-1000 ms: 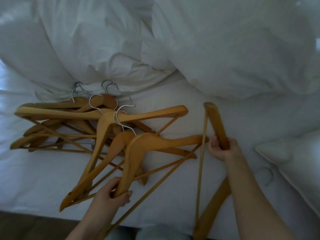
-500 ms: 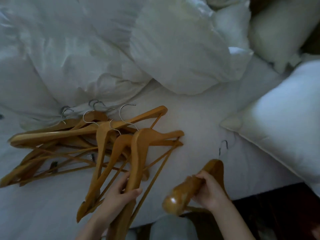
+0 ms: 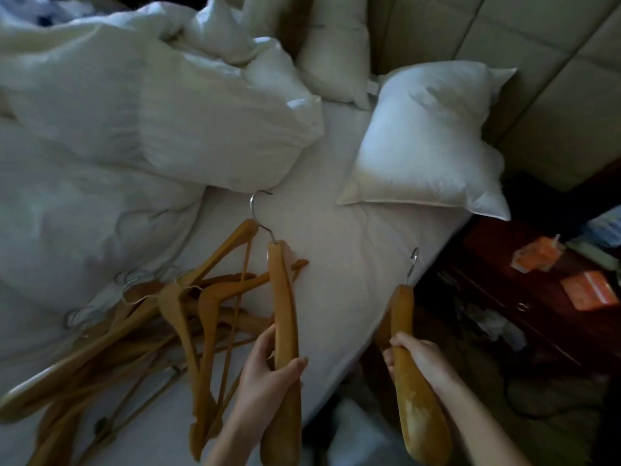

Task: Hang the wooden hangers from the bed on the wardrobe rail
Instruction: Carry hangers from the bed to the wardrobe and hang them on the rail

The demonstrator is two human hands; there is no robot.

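A bed (image 3: 336, 290) covered by a smooth white sheet fills most of the view, backed by a padded headboard (image 3: 504, 45) of pale, stitched panels. A bulky, crumpled white duvet (image 3: 134, 122) is heaped across the left side, soft and deeply creased. A plump white pillow (image 3: 426, 139) lies near the bed's right edge, with a second pillow (image 3: 336, 62) standing against the headboard. Beside the bed stands a dark, glossy wooden nightstand (image 3: 537, 297) carrying some orange packets (image 3: 588, 290).

On the sheet at the lower left lies a tangled pile of wooden hangers (image 3: 151, 331), honey-coloured and lacquered, with curved shoulders, thin crossbars and silvery wire hooks pointing towards the duvet.

The left hand (image 3: 265, 375) is closed around the thick shoulder of one hanger (image 3: 284, 307), seen edge-on above the sheet, its metal hook curling at the far end. The right hand (image 3: 420, 361) grips a second hanger (image 3: 403, 317) just off the bed's edge, also edge-on, hook pointing away; its varnish looks scuffed near the closest end.
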